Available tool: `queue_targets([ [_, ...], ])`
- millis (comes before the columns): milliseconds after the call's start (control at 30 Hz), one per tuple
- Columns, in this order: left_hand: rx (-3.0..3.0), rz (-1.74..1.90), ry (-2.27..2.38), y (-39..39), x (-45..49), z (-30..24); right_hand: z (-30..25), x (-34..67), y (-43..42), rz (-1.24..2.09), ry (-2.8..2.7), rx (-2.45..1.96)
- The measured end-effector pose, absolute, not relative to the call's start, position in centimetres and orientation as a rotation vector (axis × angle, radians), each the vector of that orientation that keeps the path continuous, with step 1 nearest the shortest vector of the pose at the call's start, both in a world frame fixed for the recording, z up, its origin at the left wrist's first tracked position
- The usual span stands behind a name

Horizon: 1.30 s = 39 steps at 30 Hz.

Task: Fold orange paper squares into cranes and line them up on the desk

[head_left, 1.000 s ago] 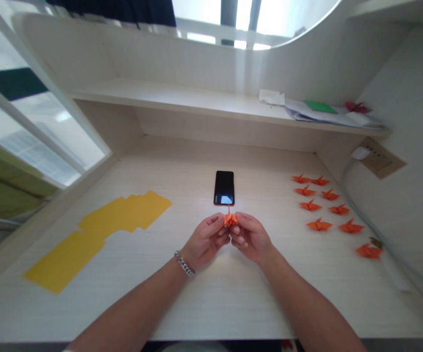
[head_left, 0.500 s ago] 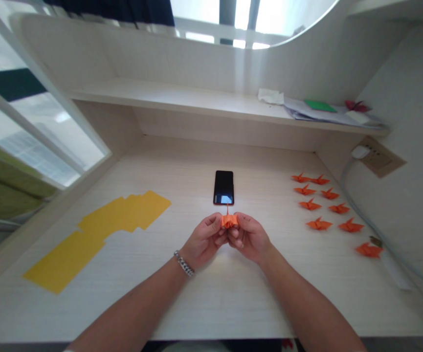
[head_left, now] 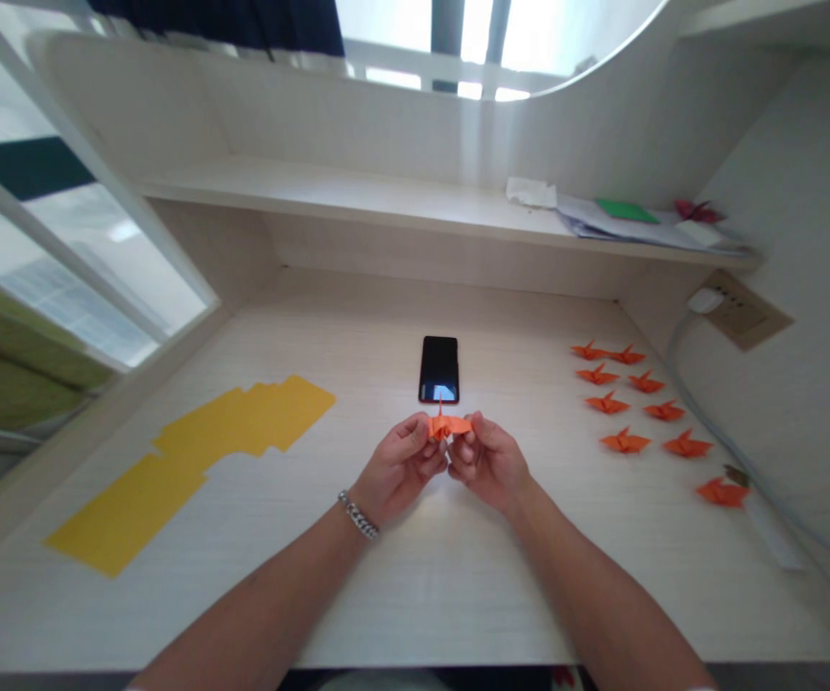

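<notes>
A small orange paper crane (head_left: 444, 425) is held over the middle of the pale wooden desk (head_left: 415, 576). My left hand (head_left: 398, 466), with a metal bracelet at the wrist, pinches its left wing. My right hand (head_left: 487, 463) pinches its right wing. Both wings are spread out sideways and a thin point sticks up between them. Just beyond the crane lies a black phone (head_left: 438, 368), face up.
Several finished orange cranes (head_left: 627, 401) sit in two rows at the right, one more (head_left: 723, 492) nearer the wall. Yellow paper sheets (head_left: 191, 454) lie fanned out on the left. A shelf (head_left: 400, 197) above holds papers and a green sheet. A cable runs down the right wall.
Both hands have drawn slightly apart and lifted a little, and the crane's wings have opened out flat from a bunched shape.
</notes>
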<state>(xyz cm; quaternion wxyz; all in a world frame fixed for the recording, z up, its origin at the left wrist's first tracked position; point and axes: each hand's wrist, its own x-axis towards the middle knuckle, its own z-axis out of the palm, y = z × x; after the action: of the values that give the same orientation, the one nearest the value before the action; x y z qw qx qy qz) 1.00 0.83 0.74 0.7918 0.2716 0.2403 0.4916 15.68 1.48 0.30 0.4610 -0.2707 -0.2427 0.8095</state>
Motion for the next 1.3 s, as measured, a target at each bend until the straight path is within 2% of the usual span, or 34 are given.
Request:
queue_targets([
  [233,0.638,1.091,0.550,1.1,0.8,1.2,0.7,16.1,1.7,1.841,-0.694,-0.631],
  [467,0.873,1.080,0.808,1.6,0.9,0.7,-0.1,15.7,2.0,1.562,-0.876,-0.911],
  [933,0.482,1.097,0.488,1.0,1.2,0.3,0.5,15.0,1.5,1.641,-0.650,-0.839],
  [1300,0.478,1.134,0.347,1.2,0.7,0.7,0.4,14.6,1.4,1.651,-0.678,-0.837],
])
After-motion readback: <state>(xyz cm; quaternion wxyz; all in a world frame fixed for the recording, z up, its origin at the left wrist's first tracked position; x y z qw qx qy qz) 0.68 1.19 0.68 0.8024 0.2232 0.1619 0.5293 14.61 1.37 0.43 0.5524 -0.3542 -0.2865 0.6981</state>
